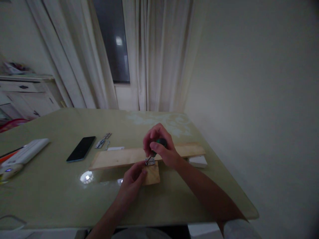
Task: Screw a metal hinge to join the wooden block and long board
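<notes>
A long wooden plank lies across the table, with a small wooden block in front of it. A small metal hinge sits where the two meet. My right hand is closed around a screwdriver with a green and black handle, its tip down at the hinge. My left hand rests on the small block, fingers pinched at its edge beside the hinge.
A black phone lies left of the plank, with two spare hinges beside it. A white keyboard and a mouse sit at the far left. White blocks lie under the plank's right end. The table edge runs close on the right.
</notes>
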`<state>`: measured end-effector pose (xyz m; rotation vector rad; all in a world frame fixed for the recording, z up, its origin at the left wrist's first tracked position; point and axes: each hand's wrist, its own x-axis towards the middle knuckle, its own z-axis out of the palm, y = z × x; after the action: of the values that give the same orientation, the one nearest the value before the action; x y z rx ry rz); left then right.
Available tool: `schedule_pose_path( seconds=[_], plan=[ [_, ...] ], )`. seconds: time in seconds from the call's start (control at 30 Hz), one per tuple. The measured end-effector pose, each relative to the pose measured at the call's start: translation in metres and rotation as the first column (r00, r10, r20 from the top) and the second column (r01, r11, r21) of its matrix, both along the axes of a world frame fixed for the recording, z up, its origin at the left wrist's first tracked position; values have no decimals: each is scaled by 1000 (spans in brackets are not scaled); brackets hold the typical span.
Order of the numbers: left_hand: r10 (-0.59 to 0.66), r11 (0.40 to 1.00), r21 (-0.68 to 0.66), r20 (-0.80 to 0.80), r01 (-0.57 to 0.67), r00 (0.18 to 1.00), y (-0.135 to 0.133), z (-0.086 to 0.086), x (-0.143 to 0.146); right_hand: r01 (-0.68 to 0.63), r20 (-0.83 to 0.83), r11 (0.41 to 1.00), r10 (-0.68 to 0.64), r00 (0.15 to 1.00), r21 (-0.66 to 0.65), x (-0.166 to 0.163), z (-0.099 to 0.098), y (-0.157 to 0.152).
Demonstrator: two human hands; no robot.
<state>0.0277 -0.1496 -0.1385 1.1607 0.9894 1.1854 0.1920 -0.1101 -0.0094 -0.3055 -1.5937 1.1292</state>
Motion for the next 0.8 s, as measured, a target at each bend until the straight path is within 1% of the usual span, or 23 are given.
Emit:
schedule_pose_path(
  seconds=[0.03, 0.07, 0.1, 0.13, 0.17, 0.2, 0.23, 0.27, 0.37, 0.43, 0.47, 0.5, 0.57, 0.6, 0.63, 0.67, 0.73, 0.77, 0.8],
  plan=[
    [-2, 1000, 0, 1, 2, 1000, 0, -1, 0, 70, 73, 996, -74, 995, 53, 2, 3, -1],
    [0, 1000, -1, 0, 0, 1000, 0, -2, 0, 171, 154, 977, -190, 970, 131, 4, 7, -2],
    [4, 1000, -2, -5, -4, 1000, 0, -3, 0, 274, 230, 936, -323, 918, 221, 6, 11, -3],
    [10, 1000, -2, -12, -10, 1000, 0, -3, 0, 354, 289, 883, -441, 850, 307, 10, 15, -3],
    [16, 1000, -2, -20, -16, 1000, 0, -3, -1, 401, 329, 835, -525, 784, 377, 13, 19, -4],
    [20, 1000, -2, -29, -20, 999, 1, -3, -1, 416, 354, 803, -571, 741, 426, 16, 23, -4],
    [24, 1000, -2, -36, -24, 999, 1, -3, -1, 406, 365, 789, -586, 724, 461, 20, 26, -5],
    [25, 1000, -2, -41, -25, 999, 1, -3, -1, 381, 369, 785, -581, 726, 488, 22, 29, -5],
    [11, 1000, -3, -41, -12, 999, 1, -2, -1, 276, 387, 791, -530, 755, 545, 28, 36, -7],
    [7, 1000, 2, -38, -7, 999, 1, -3, -1, 229, 419, 786, -522, 743, 574, 29, 38, -9],
    [3, 1000, 3, -37, -3, 999, 1, -4, -1, 231, 433, 769, -550, 714, 596, 29, 38, -10],
    [-1, 1000, 4, -36, 2, 999, 1, -4, -1, 252, 441, 738, -601, 666, 626, 30, 38, -11],
    [-12, 1000, 1, -37, 12, 999, 2, -5, -1, 316, 466, 666, -718, 516, 676, 30, 38, -13],
    [-15, 1000, -2, -37, 15, 999, 2, -5, -2, 340, 487, 643, -754, 441, 686, 30, 38, -14],
    [-18, 1000, -5, -39, 17, 999, 2, -5, -2, 345, 513, 642, -761, 398, 685, 31, 38, -15],
    [-19, 1000, -7, -41, 19, 999, 2, -5, -2, 327, 539, 662, -744, 395, 675, 31, 39, -16],
    [-24, 1000, -5, -44, 24, 999, 2, -3, -2, 244, 570, 720, -674, 471, 650, 32, 40, -18],
    [-29, 1000, -2, -47, 29, 998, 2, -3, -2, 204, 567, 732, -646, 512, 649, 32, 40, -18],
    [-31, 1000, 2, -52, 31, 998, 2, -2, -2, 188, 560, 730, -639, 527, 657, 31, 40, -18]
  ],
)
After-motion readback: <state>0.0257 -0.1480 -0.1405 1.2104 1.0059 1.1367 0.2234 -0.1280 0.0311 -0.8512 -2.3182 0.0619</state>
